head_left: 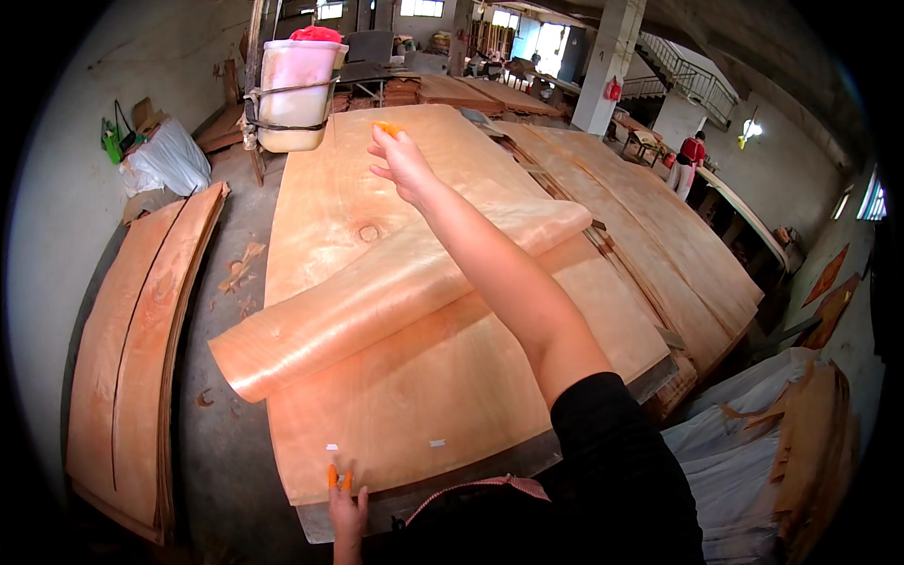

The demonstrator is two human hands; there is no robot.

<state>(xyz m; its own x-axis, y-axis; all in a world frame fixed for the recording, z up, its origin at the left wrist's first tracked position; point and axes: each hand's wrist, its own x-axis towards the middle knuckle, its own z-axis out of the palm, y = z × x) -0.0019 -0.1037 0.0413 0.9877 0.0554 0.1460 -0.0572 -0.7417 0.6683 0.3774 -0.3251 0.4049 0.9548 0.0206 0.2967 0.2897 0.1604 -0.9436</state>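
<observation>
See the veneer (405,299) curled over on itself, slanting across the middle of the stack (405,414). Find the left hand (348,513) by the near left corner, fingers slightly parted; find the right hand (407,169) half-curled over the far end, near the tub (294,99). Cannot tell of any grip in either. With veneer so thin, could split along the grain if tugged unevenly, or crease if pressed down mid-curl.

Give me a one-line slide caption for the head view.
Right hand extended beyond a curled wood sheet; left hand at the near edge of the flat sheet beneath.
</observation>
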